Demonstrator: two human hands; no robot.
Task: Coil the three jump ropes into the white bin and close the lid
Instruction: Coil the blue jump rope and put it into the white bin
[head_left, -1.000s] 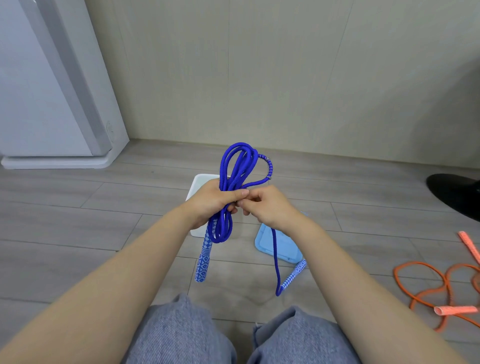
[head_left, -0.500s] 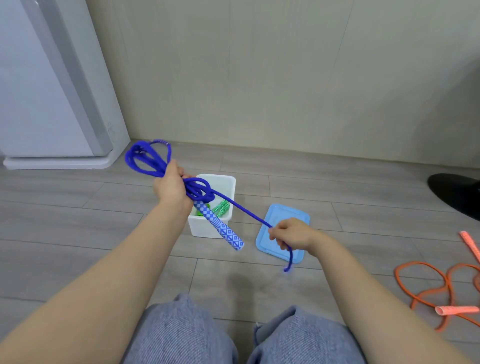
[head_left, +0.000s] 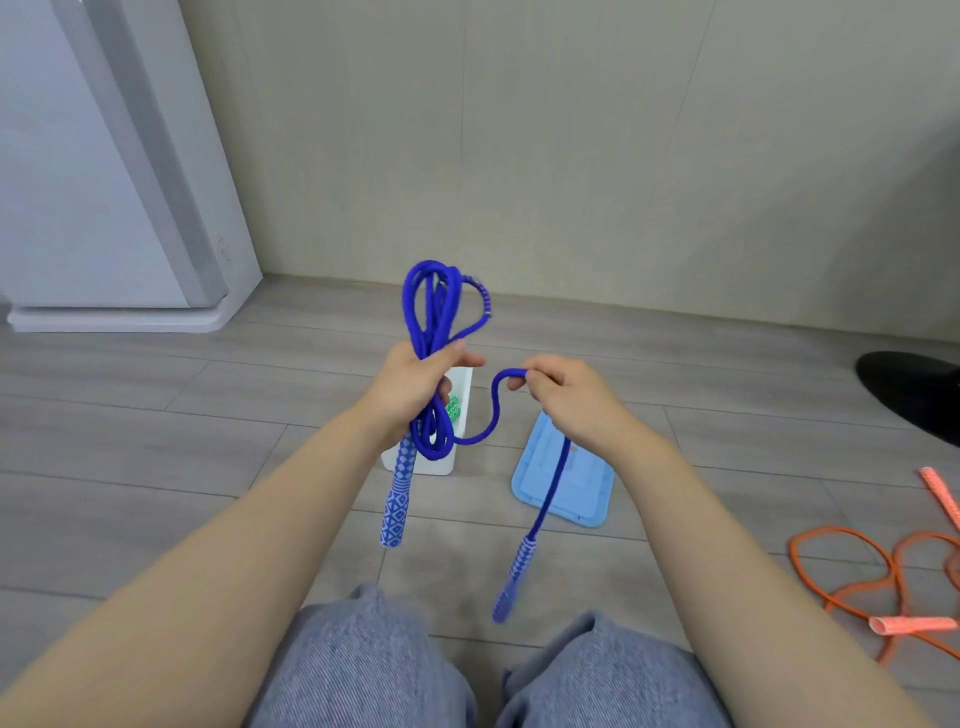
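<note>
Above the white bin (head_left: 464, 415) we hold the blue jump rope (head_left: 432, 332): our left hand (head_left: 415, 387) clasps the upright coil, our right hand (head_left: 563, 397) pinches the loose tail just beside it, its handle hanging toward the floor.

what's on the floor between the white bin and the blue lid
Bare floor only. In the head view, a loose stretch of the blue jump rope hangs in front of that gap, running from the left hand to the right hand.

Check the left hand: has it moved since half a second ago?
Yes. The left hand, gripping the blue rope, moved right and now covers the white bin.
</note>
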